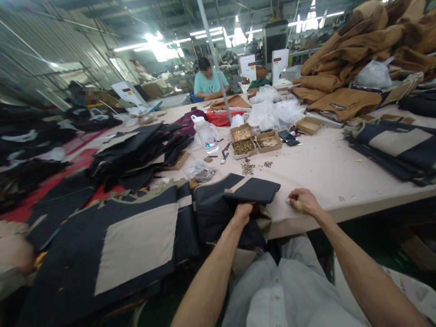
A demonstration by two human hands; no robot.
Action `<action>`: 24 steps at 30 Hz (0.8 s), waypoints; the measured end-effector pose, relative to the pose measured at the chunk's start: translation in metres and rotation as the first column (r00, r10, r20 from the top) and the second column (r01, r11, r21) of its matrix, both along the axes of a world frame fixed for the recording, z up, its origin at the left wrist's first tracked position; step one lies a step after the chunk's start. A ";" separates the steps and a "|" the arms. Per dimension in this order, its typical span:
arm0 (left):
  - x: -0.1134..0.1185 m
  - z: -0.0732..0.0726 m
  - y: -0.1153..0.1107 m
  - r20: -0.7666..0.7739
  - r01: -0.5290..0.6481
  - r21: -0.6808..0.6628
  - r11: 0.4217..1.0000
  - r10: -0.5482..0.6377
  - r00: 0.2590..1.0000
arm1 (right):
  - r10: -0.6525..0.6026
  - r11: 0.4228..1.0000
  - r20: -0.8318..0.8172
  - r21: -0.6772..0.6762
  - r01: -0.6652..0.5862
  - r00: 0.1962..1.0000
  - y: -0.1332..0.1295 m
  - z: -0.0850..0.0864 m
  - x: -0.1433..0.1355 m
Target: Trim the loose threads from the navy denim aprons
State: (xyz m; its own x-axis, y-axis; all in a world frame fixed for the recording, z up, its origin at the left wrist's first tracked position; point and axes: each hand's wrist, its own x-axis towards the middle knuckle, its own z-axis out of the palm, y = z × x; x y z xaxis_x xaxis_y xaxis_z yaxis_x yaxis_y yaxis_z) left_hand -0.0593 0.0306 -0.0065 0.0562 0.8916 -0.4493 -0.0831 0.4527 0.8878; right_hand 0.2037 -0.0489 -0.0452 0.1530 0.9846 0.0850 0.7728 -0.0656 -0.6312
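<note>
My left hand [243,213] is closed on the lower edge of a dark fabric piece [254,190] with a beige stripe, its fingertips hidden beneath the cloth. The piece is raised at the table's front edge, and more of the dark cloth hangs below. To its right, my right hand [304,201] is just over the tabletop, apart from the cloth, with thumb and fingers pinched together. Something small and whitish shows at those fingertips, too small to name. Left of my left hand lies a stack of dark panels [143,204] with a large beige patch [138,247].
Beyond my hands are loose metal rings [248,167], boxes of small brass-coloured parts [244,147] and a clear plastic jug [205,134]. Dark folded pieces [395,145] lie right, below a brown garment heap [371,50]. A co-worker [209,81] sits across the table [316,163].
</note>
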 end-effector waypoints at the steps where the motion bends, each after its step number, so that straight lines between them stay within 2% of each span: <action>1: 0.000 0.001 0.000 -0.011 -0.003 0.000 1.000 0.003 1.000 | -0.052 0.996 0.000 -0.070 0.051 0.999 0.006 0.001 -0.001; 4: 0.001 0.003 0.001 -0.043 0.016 -0.029 0.999 -0.017 0.999 | -0.198 0.952 0.040 -0.228 0.202 0.979 0.020 0.007 -0.004; 6: 0.001 0.004 0.000 -0.054 0.024 -0.051 0.998 -0.026 0.998 | -0.244 0.931 0.094 -0.255 0.261 0.965 0.023 0.010 -0.008; 8: 0.001 0.005 0.000 -0.055 0.023 -0.060 0.998 -0.026 0.998 | -0.241 0.937 0.153 -0.222 0.271 0.958 0.019 0.011 -0.015; 11: 0.001 0.005 -0.002 -0.041 0.018 -0.037 0.999 -0.019 0.999 | -0.209 0.966 0.246 -0.098 0.239 0.946 0.004 0.008 -0.026; 14: 0.001 0.007 -0.005 -0.050 0.034 -0.014 0.999 -0.035 0.998 | -0.152 0.988 0.326 0.010 0.157 0.933 -0.009 0.008 -0.033; 19: 0.000 0.018 -0.006 -0.091 0.068 0.016 0.998 -0.067 0.994 | -0.002 1.000 0.334 -0.024 0.010 0.942 -0.011 0.010 -0.027; 24: -0.011 0.039 -0.006 -0.046 0.107 0.019 0.994 -0.106 0.993 | 0.051 0.999 0.446 -0.021 -0.047 0.893 -0.007 -0.003 -0.020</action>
